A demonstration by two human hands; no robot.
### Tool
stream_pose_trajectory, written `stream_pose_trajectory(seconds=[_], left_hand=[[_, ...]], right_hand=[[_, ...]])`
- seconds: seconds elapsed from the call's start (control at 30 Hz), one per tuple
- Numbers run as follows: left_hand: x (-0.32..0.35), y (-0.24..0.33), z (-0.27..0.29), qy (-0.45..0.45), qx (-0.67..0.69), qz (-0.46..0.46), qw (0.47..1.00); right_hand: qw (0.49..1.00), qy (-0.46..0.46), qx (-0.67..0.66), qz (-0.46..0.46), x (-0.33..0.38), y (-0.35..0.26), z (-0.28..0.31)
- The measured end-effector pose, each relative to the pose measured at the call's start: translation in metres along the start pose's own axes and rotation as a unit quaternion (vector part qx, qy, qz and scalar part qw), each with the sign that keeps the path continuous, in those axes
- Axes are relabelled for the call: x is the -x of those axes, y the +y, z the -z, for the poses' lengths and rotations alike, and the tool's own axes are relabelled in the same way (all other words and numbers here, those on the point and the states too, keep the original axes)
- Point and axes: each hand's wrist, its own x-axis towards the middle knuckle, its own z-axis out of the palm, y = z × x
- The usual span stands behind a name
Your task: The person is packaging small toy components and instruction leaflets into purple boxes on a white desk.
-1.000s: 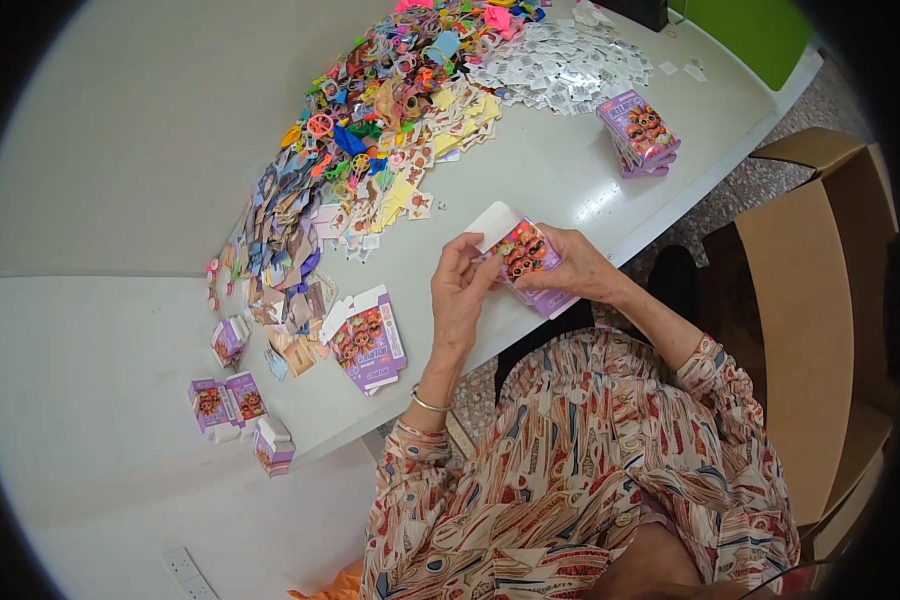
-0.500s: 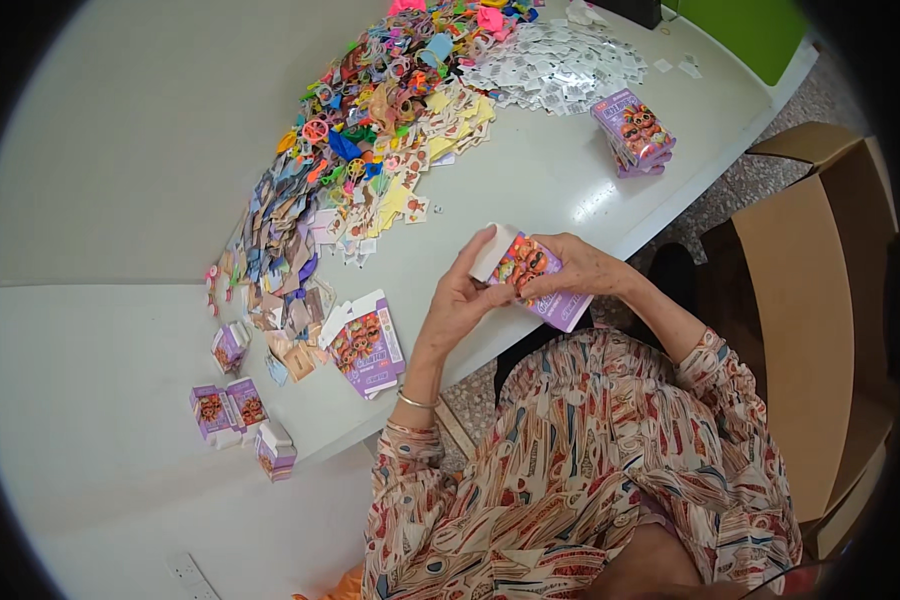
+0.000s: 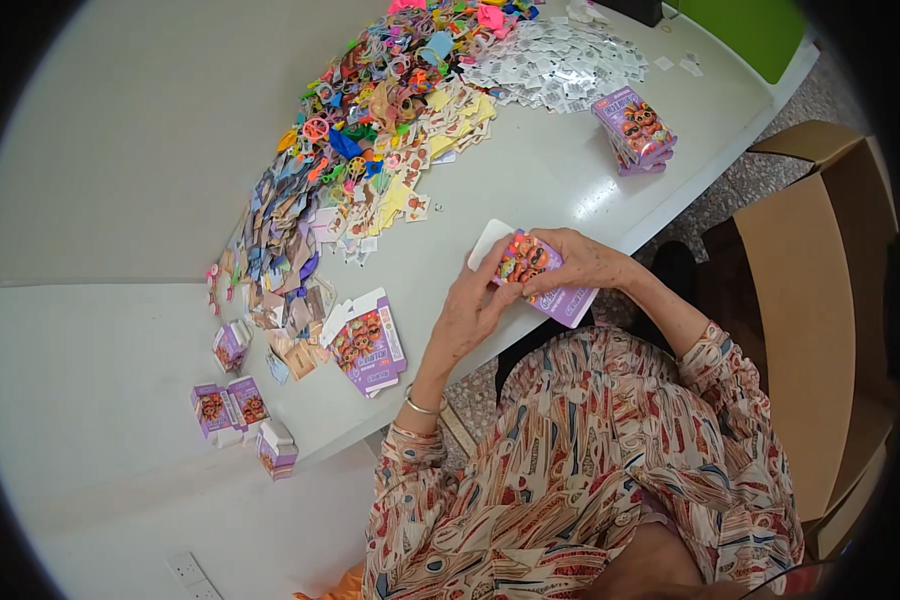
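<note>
Between my two hands, above the table's front edge, is a purple printed cardboard box (image 3: 570,303) with cartoon figures on its face. A white end flap sticks out at its upper left. My left hand (image 3: 475,305) grips the box's left side, thumb on the front. From the upper right my right hand (image 3: 580,260) closes round it, its thumb pressed on the face close to the left thumb. Flattened boxes of the same print (image 3: 368,345) lie on the table left of my left hand. The back of the held box is hidden.
A stack of purple boxes (image 3: 637,130) stands at the right. Heaps of small colourful toys (image 3: 370,110), white packets (image 3: 560,65) and printed cards (image 3: 280,230) spread along the wall side. More small boxes (image 3: 230,405) sit at the left end. A large open carton (image 3: 790,330) stands right of the table.
The white flap has tilted further out to the upper left. My left hand has shifted slightly, its fingers lower beside the flap; both hands keep their hold.
</note>
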Motion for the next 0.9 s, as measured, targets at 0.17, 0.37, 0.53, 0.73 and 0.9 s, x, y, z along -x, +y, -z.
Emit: stream_pose_trajectory(seconds=[0.17,0.37,0.53,0.73,0.9], left_hand=[[0.003,0.011,-0.022,0.233,-0.167,-0.163,0.944],[0.003,0.011,-0.007,0.191,0.332,0.077,0.92],[0.002,0.007,-0.004,0.198,0.352,0.099,0.909],[0.002,0.007,-0.01,0.231,0.346,0.097,0.904],[0.003,-0.003,-0.017,0.239,0.255,0.065,0.935]], right_hand=[[0.999,0.024,0.038,0.01,-0.004,0.003,-0.003],[0.997,0.014,0.076,0.008,-0.002,0.005,-0.003],[0.999,0.008,0.042,0.012,-0.002,0.003,-0.006],[0.999,0.001,0.052,0.012,-0.003,0.01,-0.005],[0.997,-0.003,0.081,0.013,-0.004,0.01,-0.003]])
